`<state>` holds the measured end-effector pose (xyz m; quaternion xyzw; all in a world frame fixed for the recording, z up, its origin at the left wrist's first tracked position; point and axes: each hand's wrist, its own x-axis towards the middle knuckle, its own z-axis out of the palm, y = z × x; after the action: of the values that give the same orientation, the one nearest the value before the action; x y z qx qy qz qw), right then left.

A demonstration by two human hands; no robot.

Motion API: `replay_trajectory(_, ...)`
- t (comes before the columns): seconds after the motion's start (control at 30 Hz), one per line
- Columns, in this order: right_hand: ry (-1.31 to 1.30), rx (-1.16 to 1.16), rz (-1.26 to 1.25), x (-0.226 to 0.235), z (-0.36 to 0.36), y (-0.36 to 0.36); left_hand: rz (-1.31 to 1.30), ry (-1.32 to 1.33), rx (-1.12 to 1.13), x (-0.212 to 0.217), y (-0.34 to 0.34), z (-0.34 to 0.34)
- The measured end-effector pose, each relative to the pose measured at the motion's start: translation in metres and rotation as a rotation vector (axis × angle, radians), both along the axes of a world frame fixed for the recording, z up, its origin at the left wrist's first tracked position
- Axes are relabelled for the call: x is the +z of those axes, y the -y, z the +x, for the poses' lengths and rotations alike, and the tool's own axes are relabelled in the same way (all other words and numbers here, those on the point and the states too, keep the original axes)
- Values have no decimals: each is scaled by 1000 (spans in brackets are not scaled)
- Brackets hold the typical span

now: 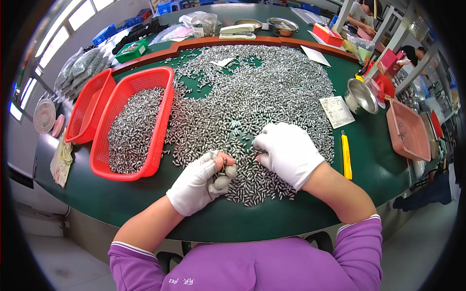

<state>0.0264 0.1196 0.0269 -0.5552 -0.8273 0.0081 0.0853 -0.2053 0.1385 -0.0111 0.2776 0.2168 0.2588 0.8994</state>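
A wide heap of small silvery metal pieces [286, 87], each a short rounded barrel shape, covers the middle of the green table. My left hand [199, 182], in a white glove with the thumb tip bare, is curled at the heap's near left edge. Between its thumb and fingers shows a small metal piece [224, 162]. My right hand [289, 151], also white-gloved, lies over the heap with its fingers bent down among the pieces. The bare thumb is tucked beside them; what those fingertips grip is hidden.
Left stands a red basket [167, 109] of the same pieces, with another red basket [87, 109] beyond. Right are a printed slip [337, 112], yellow cutter [346, 157], steel bowl [361, 97] and pink tray [410, 133]. A brown wooden ledge [194, 42] borders the far side.
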Motion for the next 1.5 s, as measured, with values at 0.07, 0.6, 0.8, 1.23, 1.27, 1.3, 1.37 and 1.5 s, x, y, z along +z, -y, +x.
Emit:
replay_trajectory(0.07, -26, -1, -18, -6, 2, -2, -6, 16, 3, -2, 0, 0)
replay_trajectory(0.6, -896, 318, -112, -11, -15, -6, -5, 47, -22, -1, 2, 1)
replay_trajectory(0.8, -931, 325, -113, -17, -23, 0, 48, -36, 14, -1, 5, 2)
replay_trajectory(1.23, -118, 61, 10, -24, 0, -12, 36, 7, 17, -1, 1, 1)
replay_trajectory(1.27, -115, 59, 25, -25, -1, -12, 36, 7, 18, -1, 1, 1)
replay_trajectory(1.3, -112, 58, 40, -26, -1, -13, 35, 8, 16, -2, 1, 0)
replay_trajectory(1.37, -158, 73, 65, -21, 0, -13, 34, 10, 16, -2, 1, 0)
replay_trajectory(1.5, -406, 127, 139, -9, -4, -11, 29, 1, 8, -2, 0, 0)
